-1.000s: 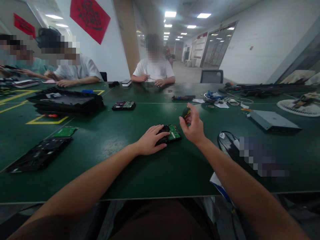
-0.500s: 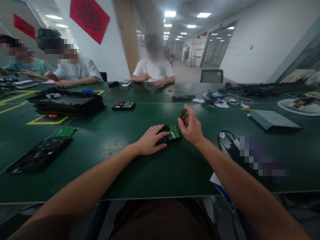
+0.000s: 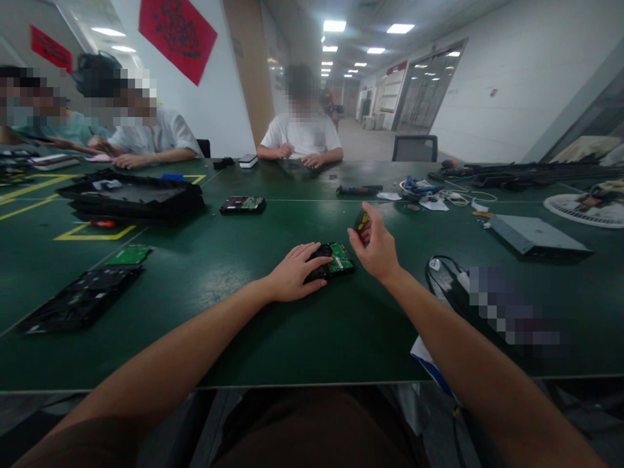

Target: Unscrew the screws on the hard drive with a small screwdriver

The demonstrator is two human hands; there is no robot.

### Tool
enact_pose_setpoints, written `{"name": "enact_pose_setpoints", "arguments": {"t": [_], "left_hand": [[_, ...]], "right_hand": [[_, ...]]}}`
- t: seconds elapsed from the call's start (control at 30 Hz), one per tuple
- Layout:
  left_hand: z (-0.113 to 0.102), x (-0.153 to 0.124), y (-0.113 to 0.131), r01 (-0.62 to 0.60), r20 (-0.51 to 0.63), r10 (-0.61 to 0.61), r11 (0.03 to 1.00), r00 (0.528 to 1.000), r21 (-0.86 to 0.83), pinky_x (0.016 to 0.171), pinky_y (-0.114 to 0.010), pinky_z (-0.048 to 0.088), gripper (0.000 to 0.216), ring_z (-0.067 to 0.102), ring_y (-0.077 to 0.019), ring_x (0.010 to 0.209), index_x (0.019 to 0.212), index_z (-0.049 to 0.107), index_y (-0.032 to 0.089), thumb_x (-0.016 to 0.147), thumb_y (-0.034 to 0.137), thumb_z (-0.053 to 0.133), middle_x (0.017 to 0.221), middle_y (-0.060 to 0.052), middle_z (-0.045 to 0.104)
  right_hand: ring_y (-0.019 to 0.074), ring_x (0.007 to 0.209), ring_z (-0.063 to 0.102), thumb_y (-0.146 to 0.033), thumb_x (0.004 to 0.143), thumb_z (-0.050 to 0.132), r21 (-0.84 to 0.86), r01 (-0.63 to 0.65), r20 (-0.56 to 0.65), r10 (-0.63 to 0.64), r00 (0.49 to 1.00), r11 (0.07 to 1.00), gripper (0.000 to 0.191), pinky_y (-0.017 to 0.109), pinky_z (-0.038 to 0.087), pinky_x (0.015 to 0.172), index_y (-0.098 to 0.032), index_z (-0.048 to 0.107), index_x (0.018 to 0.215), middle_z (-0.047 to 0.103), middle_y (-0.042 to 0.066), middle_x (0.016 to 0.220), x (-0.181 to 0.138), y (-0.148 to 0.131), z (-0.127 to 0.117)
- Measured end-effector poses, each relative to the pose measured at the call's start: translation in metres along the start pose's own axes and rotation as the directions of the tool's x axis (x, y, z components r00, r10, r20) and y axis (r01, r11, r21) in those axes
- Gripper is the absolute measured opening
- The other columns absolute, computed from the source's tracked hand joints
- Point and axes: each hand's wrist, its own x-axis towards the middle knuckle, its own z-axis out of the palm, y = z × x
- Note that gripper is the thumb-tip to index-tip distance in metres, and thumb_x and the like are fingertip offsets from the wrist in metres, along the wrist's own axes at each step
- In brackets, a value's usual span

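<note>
- Green, slightly shiny desk spreads across the view, carrying everything the two bare hands are working with.
- Left hand lies palm down over the near-left part of a black drive, fingers spread across it and thumb by its near edge, holding it against the desk.
- That drive sits flat on the desk straight ahead of the person, its green circuit board uncovered on the right side.
- Right hand is raised just beyond the drive's right end, fingers curled narrowly around a dark handle with yellow marks; whatever lies at the handle's lower end is hidden by the hand.
- Farther off, to the left of the hands, a second drive rests flat, also showing some green board.
- Near the left edge lies a long black panel, with a loose green board at its far end.
- Behind those stands a large black tray, near yellow tape stuck to the desk.
- On the right are a grey metal box and, farther back, a white round grille.
- Across the desk sits a person in a white shirt, both hands close to the far edge.
</note>
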Motion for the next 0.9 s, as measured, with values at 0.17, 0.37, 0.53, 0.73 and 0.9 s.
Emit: {"name": "enact_pose_setpoints", "arguments": {"t": [0.17,0.37,0.53,0.73,0.9], "left_hand": [[0.001,0.0,0.0,0.004,-0.001,-0.004,1.0,1.0,-0.004,0.123,-0.062,0.029,0.061,0.032,-0.0389,0.153,0.151,0.051,0.027,0.096,0.052,0.06,0.167,-0.014,0.032],[0.0,0.001,0.0,-0.002,0.006,0.002,1.0,1.0,0.011,0.123,-0.061,0.029,0.061,0.033,-0.0383,0.152,0.151,0.051,0.025,0.096,0.052,0.06,0.166,-0.016,0.033],[0.0,0.0,0.0,-0.004,0.006,0.004,1.0,1.0,0.012,0.123,-0.061,0.029,0.06,0.032,-0.0387,0.152,0.151,0.051,0.026,0.097,0.052,0.058,0.167,-0.016,0.031],[0.0,0.001,-0.001,0.007,-0.004,-0.007,1.0,1.0,-0.014,0.122,-0.061,0.031,0.06,0.035,-0.0385,0.151,0.15,0.053,0.028,0.096,0.053,0.061,0.166,-0.014,0.033],[-0.001,0.002,0.0,0.012,0.002,-0.012,1.0,1.0,-0.013,0.122,-0.06,0.031,0.061,0.035,-0.0382,0.151,0.15,0.052,0.028,0.095,0.053,0.061,0.167,-0.014,0.032]], "right_hand": [[0.0278,0.109,0.069,-0.024,0.098,0.054,0.034,0.147,0.044,-0.148,0.988,0.989,0.064,0.051,0.06,0.1,-0.031,0.031,0.158,0.056,0.012,0.146,0.002,-0.01,-0.001],[0.0274,0.101,0.067,-0.028,0.095,0.061,0.037,0.082,-0.042,-0.081,0.996,0.996,0.062,0.051,0.062,0.091,-0.029,0.037,0.153,0.058,0.014,0.134,0.004,-0.007,0.005],[0.0273,0.103,0.067,-0.029,0.095,0.059,0.074,0.046,-0.056,-0.042,0.998,0.996,0.062,0.05,0.061,0.091,-0.028,0.036,0.153,0.056,0.015,0.137,0.006,-0.003,0.009],[0.023,0.094,0.074,-0.029,0.099,0.052,0.191,0.003,0.038,-0.01,0.999,0.982,0.065,0.044,0.062,0.091,-0.027,0.026,0.159,0.066,0.013,0.129,0.003,-0.003,0.01],[0.0241,0.089,0.072,-0.037,0.094,0.066,0.074,0.019,-0.023,-0.017,1.0,0.997,0.063,0.045,0.063,0.084,-0.027,0.041,0.15,0.066,0.013,0.129,0.005,-0.003,0.009]]}}
